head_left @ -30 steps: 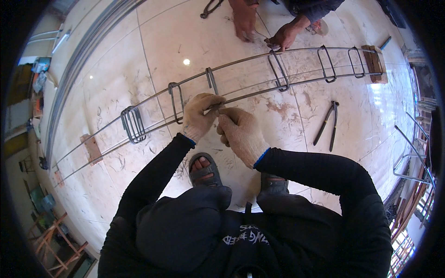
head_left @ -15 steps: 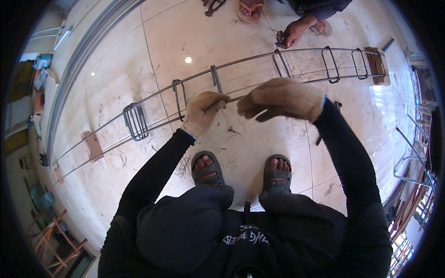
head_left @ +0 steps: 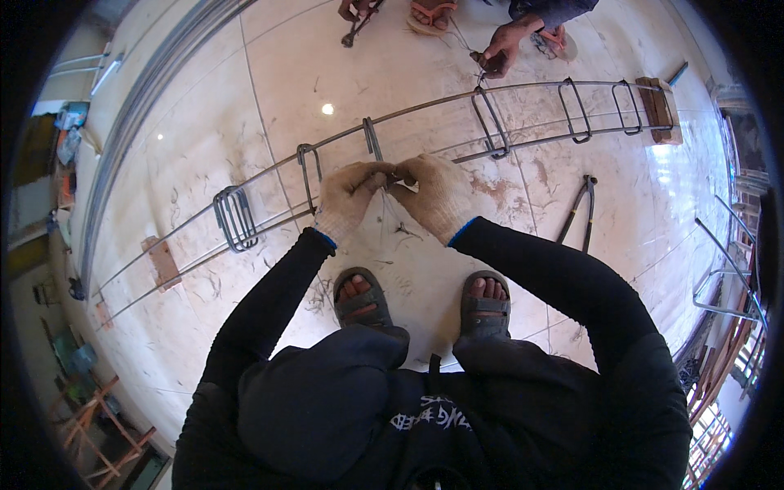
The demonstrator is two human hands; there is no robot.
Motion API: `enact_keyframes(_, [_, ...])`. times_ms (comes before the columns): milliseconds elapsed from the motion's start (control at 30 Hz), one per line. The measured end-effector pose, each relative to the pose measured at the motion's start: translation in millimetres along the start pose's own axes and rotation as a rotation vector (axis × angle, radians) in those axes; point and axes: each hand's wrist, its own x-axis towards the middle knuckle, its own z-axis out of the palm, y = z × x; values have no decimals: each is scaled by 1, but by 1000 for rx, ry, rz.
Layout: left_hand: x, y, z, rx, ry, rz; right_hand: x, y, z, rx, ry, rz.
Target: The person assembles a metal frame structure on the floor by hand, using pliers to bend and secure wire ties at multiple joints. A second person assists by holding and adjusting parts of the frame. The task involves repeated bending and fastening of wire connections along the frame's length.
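Note:
My gloved left hand [head_left: 347, 196] is closed on thin tie wire [head_left: 382, 214], whose strands hang below the fingers. Against its fingertips, my gloved right hand [head_left: 438, 194] pinches at the same wire; the exact grip is hidden by the gloves. Both hands are just in front of a long rebar frame [head_left: 343, 135] lying across the floor, its near bar partly covered by them. Rectangular stirrups [head_left: 371, 139] ring the bars beside my hands, and a bundle of several stirrups [head_left: 236, 219] sits further left.
Wooden blocks [head_left: 160, 263] prop the frame, another block [head_left: 660, 111] at its right end. Pincers [head_left: 586, 214] lie on the tiles at right. Across the frame, a co-worker's hand [head_left: 500, 51] works with wire near a stirrup; their other hand holds a tool [head_left: 359, 26]. Long bars [head_left: 155, 90] lie at left.
My right hand has moved left and down to meet my left hand, its fingers closing from a spread pose. The co-worker's hand has shifted slightly left and up, and the pincers are uncovered.

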Motion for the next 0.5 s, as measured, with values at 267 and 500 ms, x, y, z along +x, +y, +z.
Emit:
enact_keyframes(267, [0,-13,8,-105,43,39,11,11,2,-29,64,-178])
enact_keyframes(500, [3,-6,2,-263,40,-116,2,-3,2,-100,91,-226])
